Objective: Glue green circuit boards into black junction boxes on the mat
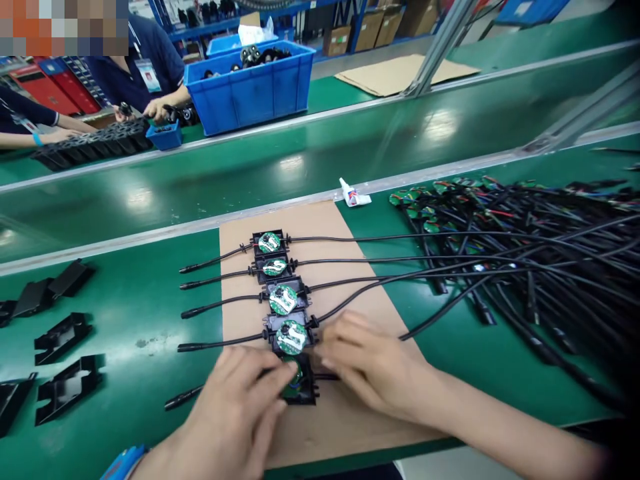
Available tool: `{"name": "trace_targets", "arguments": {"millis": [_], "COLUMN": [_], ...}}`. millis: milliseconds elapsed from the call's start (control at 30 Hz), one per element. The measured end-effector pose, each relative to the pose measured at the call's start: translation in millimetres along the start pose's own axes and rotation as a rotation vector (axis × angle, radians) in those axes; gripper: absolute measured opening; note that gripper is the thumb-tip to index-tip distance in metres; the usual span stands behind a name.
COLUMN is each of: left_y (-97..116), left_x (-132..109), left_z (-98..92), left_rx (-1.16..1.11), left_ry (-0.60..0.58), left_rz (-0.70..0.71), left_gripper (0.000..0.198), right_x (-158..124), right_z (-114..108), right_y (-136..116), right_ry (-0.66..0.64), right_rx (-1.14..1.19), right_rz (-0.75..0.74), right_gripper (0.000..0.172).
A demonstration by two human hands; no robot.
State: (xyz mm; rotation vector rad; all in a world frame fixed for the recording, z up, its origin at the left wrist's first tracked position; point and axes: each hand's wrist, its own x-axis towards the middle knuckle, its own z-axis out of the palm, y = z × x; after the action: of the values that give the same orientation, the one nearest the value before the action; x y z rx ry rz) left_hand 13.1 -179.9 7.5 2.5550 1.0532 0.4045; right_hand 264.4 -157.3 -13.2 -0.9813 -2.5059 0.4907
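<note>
Several black housings with round green circuit boards (283, 299) lie in a column on a brown cardboard sheet (350, 413), each with black cables running left and right. My left hand (240, 413) rests over the nearest housing (302, 387), fingers bent and pressing on its green board. My right hand (370, 367) touches the same housing's right side where a cable enters, fingers curled around it.
A big tangle of black cables with green boards (525, 253) fills the right. Empty black housings (67, 390) lie at the left. A small glue tube (353, 195) sits by the conveyor rail. Across the belt, other people work beside a blue crate (250, 87).
</note>
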Motion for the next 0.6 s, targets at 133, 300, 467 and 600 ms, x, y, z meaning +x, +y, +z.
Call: {"name": "trace_targets", "arguments": {"millis": [133,300,467,600], "left_y": [-29,-39,-36,-39], "left_x": [7,9,13,17], "left_z": [-6.5,-5.5,-3.6,-4.5], "left_rx": [0.068,-0.079,-0.095,-0.147], "left_ry": [0.072,0.037,-0.064,-0.108], "left_rz": [-0.164,-0.199,-0.169,-0.165], "left_gripper": [0.018,0.016,0.013,0.016], "right_x": [14,7,-1,-5], "right_z": [-4,-3,-12,-8], "right_y": [23,25,15,17], "right_ry": [0.048,0.113,0.169,0.161], "right_rx": [-0.047,0.049,0.004,-0.015], "right_rz": [0.062,0.047,-0.002,0.021], "right_gripper": [0.019,0.011,0.013,0.011]}}
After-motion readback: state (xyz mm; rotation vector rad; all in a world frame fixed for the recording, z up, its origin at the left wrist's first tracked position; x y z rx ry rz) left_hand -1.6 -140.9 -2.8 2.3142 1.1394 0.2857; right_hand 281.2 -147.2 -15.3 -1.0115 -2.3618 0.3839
